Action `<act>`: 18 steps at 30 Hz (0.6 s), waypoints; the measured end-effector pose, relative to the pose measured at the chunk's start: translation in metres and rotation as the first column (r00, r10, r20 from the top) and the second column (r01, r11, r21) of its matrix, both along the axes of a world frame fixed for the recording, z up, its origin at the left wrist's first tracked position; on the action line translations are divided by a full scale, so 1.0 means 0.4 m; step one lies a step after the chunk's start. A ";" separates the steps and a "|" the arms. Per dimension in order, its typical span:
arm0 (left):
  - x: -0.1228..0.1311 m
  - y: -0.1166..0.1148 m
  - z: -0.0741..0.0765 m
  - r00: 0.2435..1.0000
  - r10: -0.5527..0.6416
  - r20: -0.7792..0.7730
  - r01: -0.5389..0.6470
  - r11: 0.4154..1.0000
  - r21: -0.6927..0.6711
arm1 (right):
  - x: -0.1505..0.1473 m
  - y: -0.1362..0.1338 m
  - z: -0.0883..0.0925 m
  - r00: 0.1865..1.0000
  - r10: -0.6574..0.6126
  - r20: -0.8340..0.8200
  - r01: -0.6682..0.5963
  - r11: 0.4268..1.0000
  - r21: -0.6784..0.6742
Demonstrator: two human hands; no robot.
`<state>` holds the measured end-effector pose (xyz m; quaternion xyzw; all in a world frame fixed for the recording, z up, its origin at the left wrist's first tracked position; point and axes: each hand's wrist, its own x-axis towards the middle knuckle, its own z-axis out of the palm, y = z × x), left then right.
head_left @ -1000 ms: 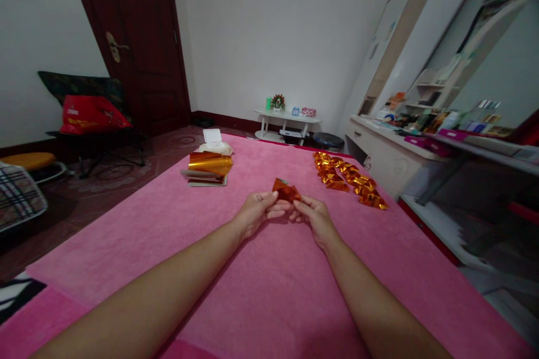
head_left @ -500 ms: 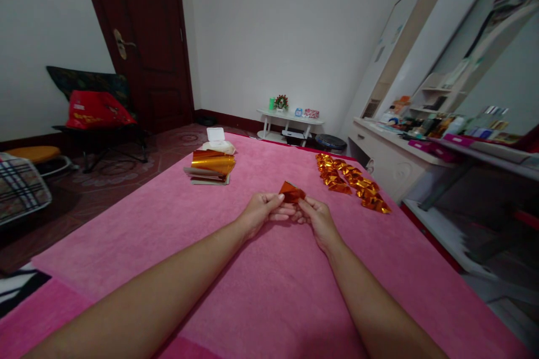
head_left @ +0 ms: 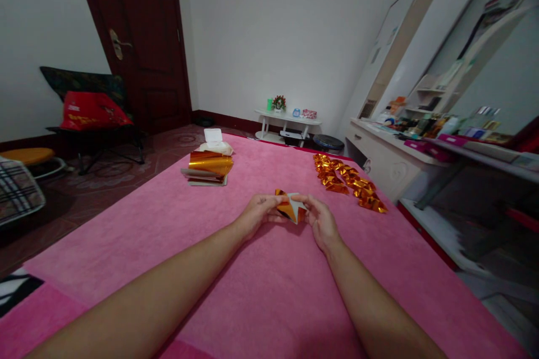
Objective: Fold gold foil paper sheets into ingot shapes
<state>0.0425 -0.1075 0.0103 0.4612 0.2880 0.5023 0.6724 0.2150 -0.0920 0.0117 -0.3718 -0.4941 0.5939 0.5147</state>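
Between my two hands is a partly folded sheet of gold foil paper (head_left: 288, 210), with its pale grey back now showing at the top and right. My left hand (head_left: 261, 213) pinches its left side between thumb and fingers. At the right edge, my right hand (head_left: 320, 219) grips it, with the thumb laid along the grey face. A stack of gold foil sheets (head_left: 210, 164) lies further off to the left, its top sheets curling. On the right lie rows of folded gold foil pieces (head_left: 351, 179), shiny and bunched close together.
A pink cover (head_left: 261, 269) lies under everything. Behind the stack is a white open container (head_left: 213, 136). A dresser (head_left: 379, 151) with bottles stands along the right. At the left, a folding chair holds a red bag (head_left: 95, 110). A low white table (head_left: 288, 115) stands by the wall.
The foil paper in my hands has been turned and partly opened, so its grey side shows. My right hand has shifted slightly, and the view has moved a little.
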 end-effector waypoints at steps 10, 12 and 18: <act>0.003 -0.006 0.005 0.997 0.072 0.017 -0.073 0.997 0.040 | -0.007 -0.002 0.000 1.000 0.004 -0.016 -0.004 1.000 -0.001; 0.005 -0.012 0.015 0.998 0.048 0.036 -0.050 0.997 0.051 | -0.007 0.002 -0.005 1.000 -0.007 -0.024 0.007 1.000 0.002; 0.008 -0.019 0.021 0.998 0.008 0.063 -0.011 0.999 0.039 | -0.006 0.009 -0.012 0.999 -0.048 -0.012 0.048 0.999 0.000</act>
